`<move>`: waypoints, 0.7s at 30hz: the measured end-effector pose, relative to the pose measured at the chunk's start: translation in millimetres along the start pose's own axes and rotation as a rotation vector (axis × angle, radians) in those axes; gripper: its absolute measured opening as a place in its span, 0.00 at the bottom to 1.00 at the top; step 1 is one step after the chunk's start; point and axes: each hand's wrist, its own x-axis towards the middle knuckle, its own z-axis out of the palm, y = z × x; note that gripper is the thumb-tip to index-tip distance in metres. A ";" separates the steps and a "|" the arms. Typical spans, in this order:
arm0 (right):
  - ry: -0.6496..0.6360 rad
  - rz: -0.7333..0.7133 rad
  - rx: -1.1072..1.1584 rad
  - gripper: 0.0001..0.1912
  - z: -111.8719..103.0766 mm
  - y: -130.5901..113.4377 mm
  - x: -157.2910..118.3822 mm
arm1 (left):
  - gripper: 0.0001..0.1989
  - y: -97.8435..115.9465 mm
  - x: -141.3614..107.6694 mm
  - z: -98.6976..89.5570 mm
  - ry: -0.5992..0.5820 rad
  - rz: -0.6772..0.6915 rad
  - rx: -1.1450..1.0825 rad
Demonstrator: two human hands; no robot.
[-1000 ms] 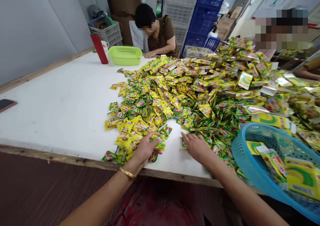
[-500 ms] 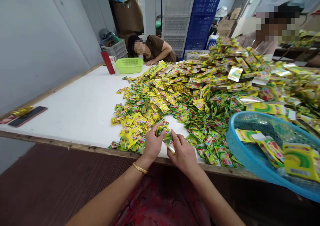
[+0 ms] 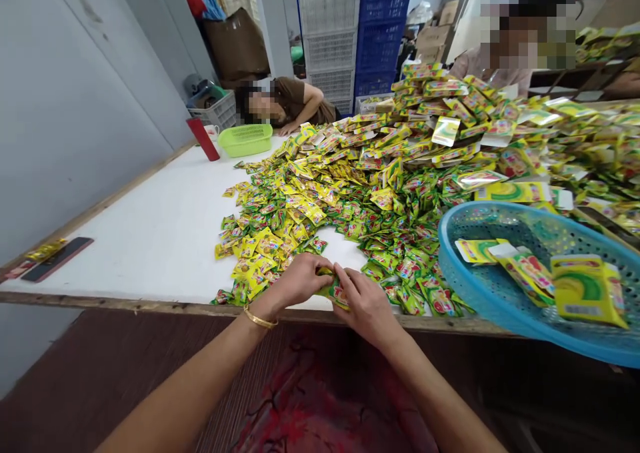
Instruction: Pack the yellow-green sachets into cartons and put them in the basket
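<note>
We grip a green-and-yellow packet (image 3: 334,291) between both hands, above the front edge of the bench (image 3: 165,219). The fingers (image 3: 324,271) of our left hand (image 3: 300,281) are closed on its left part; the fingers (image 3: 350,286) of our right hand (image 3: 367,306) are closed on its right part. The fingers partly hide the packet. We wear a gold bracelet (image 3: 260,319) at the left wrist.

Yellow sachets (image 3: 257,247) lie beyond and to the left of our left hand; green sachets (image 3: 410,266) lie beyond and to the right of our right hand. Behind these, we have a heap of yellow cartons (image 3: 430,139).

To our right, the blue basket (image 3: 451,276) contains several cartons (image 3: 580,289). At the left end of the bench, a dark phone (image 3: 57,259) lies beside a yellow wrapper (image 3: 45,249). At the far side, a red cylinder (image 3: 203,139) and a white mug (image 3: 213,131) stand near a light-green basket (image 3: 245,141). Beside that basket, a person (image 3: 300,103) leans low over the bench.
</note>
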 end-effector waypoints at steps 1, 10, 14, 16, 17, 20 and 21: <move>0.012 0.000 0.010 0.35 -1.1 1.3 -1.2 | 0.10 2.4 1.4 0.4 -0.045 0.005 -0.023; 0.120 0.112 -0.066 0.34 -12.0 6.3 -6.5 | 0.07 21.0 6.7 23.5 0.226 0.022 0.164; 0.112 0.109 -0.086 0.34 -17.5 12.5 -12.8 | 0.11 28.3 16.6 23.9 -0.051 0.074 0.099; 0.108 0.114 -0.094 0.34 -21.5 15.1 -16.8 | 0.14 31.9 20.9 21.7 -0.154 0.070 0.060; 0.104 0.118 -0.100 0.34 -23.6 15.8 -18.4 | 0.14 33.4 22.3 21.1 -0.138 0.053 0.062; 0.086 0.106 -0.129 0.34 -29.1 15.2 -20.9 | 0.10 37.3 24.1 25.6 0.025 0.018 0.125; 0.083 0.098 -0.139 0.34 -30.6 14.8 -21.0 | 0.08 38.6 24.5 29.4 0.043 0.010 0.127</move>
